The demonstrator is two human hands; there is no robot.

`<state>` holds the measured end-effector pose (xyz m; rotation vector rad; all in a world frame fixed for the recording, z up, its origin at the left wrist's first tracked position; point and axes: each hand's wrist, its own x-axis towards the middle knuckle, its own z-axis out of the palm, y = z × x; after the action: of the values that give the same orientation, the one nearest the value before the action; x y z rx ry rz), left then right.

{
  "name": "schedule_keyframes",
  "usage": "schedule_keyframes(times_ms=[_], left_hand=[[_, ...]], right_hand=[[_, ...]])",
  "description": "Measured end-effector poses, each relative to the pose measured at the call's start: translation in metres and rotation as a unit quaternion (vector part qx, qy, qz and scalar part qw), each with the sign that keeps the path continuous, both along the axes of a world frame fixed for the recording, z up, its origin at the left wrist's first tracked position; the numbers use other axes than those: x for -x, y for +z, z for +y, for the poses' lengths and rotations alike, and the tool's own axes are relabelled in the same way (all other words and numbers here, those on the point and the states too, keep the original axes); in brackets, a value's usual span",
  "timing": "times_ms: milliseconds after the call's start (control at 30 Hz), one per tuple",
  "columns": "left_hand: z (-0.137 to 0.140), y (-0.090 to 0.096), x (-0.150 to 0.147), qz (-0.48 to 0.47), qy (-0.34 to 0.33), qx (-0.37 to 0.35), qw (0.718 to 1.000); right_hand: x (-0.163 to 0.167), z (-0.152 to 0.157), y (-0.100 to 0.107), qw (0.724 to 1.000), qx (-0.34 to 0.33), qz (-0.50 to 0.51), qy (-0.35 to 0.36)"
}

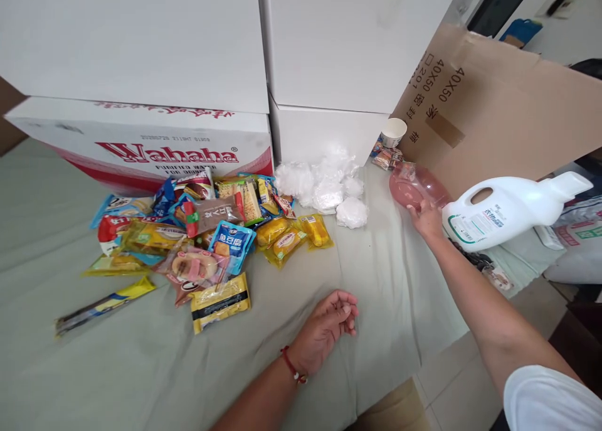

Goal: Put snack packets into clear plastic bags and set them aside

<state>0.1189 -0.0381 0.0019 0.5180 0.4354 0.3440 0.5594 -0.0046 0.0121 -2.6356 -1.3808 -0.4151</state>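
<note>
My right hand (pixel 427 220) reaches out to the right and grips the near edge of a see-through pink plastic bowl (pixel 408 186). The bowl sits on the cloth-covered table, close to the cardboard; its far side lies by small wrapped snacks (pixel 386 159). Beside that hand a large white detergent bottle (pixel 505 210) lies on its side. My left hand (pixel 324 327), with a red string bracelet at the wrist, rests on the cloth with its fingers loosely bent and nothing in them. Crumpled clear plastic bundles (pixel 324 183) lie beyond my left hand.
A pile of packaged snacks (pixel 202 221) covers the left middle of the table (pixel 141 374). White boxes (pixel 324 48) and a Wahaha water carton (pixel 164 148) form a wall behind. A brown cardboard sheet (pixel 498 98) and a paper cup (pixel 394 132) stand at the right back.
</note>
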Motion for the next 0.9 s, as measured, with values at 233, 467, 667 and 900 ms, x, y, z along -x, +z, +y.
schedule_keyframes(times_ms=[233,467,667,900], left_hand=[[0.000,0.000,0.002,-0.007,0.001,-0.003,1.000],[0.002,0.000,0.002,-0.008,-0.002,-0.001,1.000],[0.002,0.002,0.003,-0.010,-0.003,0.001,1.000],[0.001,0.001,0.001,-0.011,0.005,0.008,1.000]], right_hand=[[-0.027,0.017,-0.009,0.998,-0.031,-0.029,0.042],[-0.031,0.048,-0.008,0.998,-0.036,-0.004,0.044],[-0.028,0.069,-0.010,0.999,-0.042,-0.006,0.027],[-0.027,0.091,-0.012,0.999,-0.049,-0.006,0.013]])
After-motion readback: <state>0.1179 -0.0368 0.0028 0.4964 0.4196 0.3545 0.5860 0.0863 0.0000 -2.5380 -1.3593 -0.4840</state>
